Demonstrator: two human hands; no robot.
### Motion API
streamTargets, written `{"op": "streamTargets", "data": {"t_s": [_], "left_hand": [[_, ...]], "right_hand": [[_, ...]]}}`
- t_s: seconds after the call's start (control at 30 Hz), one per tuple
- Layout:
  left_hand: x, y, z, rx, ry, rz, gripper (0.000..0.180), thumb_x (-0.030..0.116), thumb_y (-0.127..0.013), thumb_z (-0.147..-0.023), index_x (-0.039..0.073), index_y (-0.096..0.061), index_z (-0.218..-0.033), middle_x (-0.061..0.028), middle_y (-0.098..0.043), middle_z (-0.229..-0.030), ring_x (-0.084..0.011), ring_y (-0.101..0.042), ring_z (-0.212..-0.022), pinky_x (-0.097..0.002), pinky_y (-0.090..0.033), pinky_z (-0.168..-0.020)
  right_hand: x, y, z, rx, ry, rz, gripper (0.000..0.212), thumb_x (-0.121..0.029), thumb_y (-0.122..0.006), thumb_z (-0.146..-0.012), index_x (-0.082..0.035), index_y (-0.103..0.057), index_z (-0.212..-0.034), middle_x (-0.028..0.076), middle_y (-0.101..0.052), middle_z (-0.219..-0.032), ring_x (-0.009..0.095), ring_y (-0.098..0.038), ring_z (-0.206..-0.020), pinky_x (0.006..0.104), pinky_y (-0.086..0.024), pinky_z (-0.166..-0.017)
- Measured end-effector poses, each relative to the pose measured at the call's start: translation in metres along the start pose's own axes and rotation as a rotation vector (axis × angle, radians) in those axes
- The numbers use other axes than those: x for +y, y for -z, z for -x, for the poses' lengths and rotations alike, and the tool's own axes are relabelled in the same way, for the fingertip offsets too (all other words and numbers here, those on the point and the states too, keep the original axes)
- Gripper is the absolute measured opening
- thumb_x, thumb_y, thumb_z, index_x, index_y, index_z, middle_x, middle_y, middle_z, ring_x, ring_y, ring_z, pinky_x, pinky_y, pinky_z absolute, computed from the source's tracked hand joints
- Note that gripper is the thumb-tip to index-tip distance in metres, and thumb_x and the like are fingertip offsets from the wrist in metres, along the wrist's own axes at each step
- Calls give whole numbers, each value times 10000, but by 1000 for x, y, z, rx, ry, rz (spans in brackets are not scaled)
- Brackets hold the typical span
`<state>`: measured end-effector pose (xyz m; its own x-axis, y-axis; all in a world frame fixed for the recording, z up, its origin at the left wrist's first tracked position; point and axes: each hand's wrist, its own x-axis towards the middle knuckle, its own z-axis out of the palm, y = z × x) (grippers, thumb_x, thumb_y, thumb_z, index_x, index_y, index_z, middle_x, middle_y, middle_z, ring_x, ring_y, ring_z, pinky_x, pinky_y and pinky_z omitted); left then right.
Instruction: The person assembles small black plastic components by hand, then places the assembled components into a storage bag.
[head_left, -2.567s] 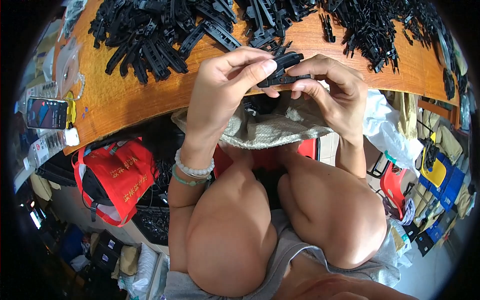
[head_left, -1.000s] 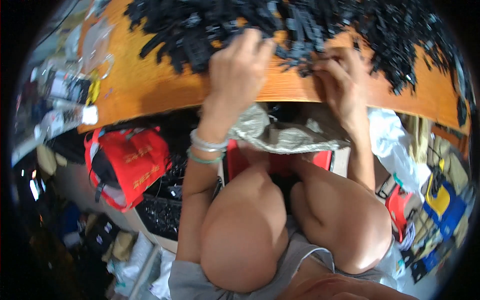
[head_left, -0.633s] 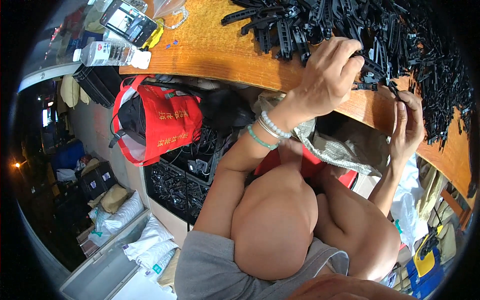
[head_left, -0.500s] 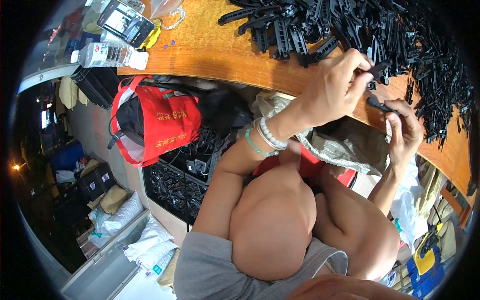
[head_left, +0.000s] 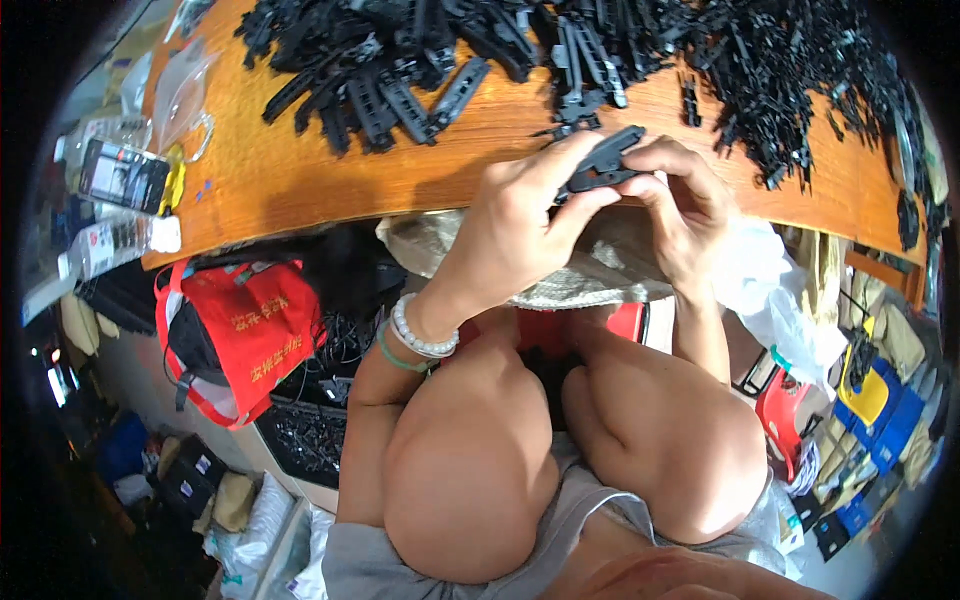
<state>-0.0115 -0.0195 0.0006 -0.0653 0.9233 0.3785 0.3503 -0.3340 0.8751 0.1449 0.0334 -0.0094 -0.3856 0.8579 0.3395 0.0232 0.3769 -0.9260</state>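
Observation:
Just above the table's front edge, my two hands meet at a long black plastic clip-like piece. My left hand, with beaded bracelets on its wrist, pinches its left end between thumb and fingers. At the other end, the thumb and bent fingers of my right hand close on it. Fingers hide part of the piece, so I cannot tell whether its parts are joined. Behind my hands lie a pile of longer black plastic pieces and, to the right, a heap of smaller black parts.
The wooden table bears a phone and plastic bottles at far left. Under its edge a woven sack spreads over my knees. A red bag hangs left, above a crate of black parts. White plastic bags are at right.
My hands, earlier apart with a black piece in each, have come together at one black piece. The view has shifted right, so the table's contents appear farther left.

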Motion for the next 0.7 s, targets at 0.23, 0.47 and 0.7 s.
{"op": "streamTargets", "data": {"t_s": [0.23,0.47,0.7], "left_hand": [[-1,0,-1,-66,-90,-151,318,14,-682,-754,-62,-584,-1047,-194,-651,-844,-278,-671,-732,-315,-501,-609],[-2,2,-4,-163,-162,-166,324,66,-659,-778,-47,-547,-1060,-195,-635,-903,-332,-631,-718,-372,-500,-590],[0,2,1,-115,-52,-126,261,6,-640,-798,-49,-570,-1043,-150,-661,-779,-223,-676,-682,-287,-506,-593]], "right_hand": [[-8,16,-9,34,302,434,369,-55,-709,-701,4,-614,-1052,154,-598,-981,249,-584,-888,323,-463,-789],[1,19,-2,-147,177,263,296,-22,-664,-739,5,-614,-1029,137,-611,-902,266,-588,-815,308,-480,-709],[-4,11,-4,-141,31,142,291,18,-636,-755,19,-588,-1042,120,-595,-946,194,-582,-782,274,-482,-689]]}}
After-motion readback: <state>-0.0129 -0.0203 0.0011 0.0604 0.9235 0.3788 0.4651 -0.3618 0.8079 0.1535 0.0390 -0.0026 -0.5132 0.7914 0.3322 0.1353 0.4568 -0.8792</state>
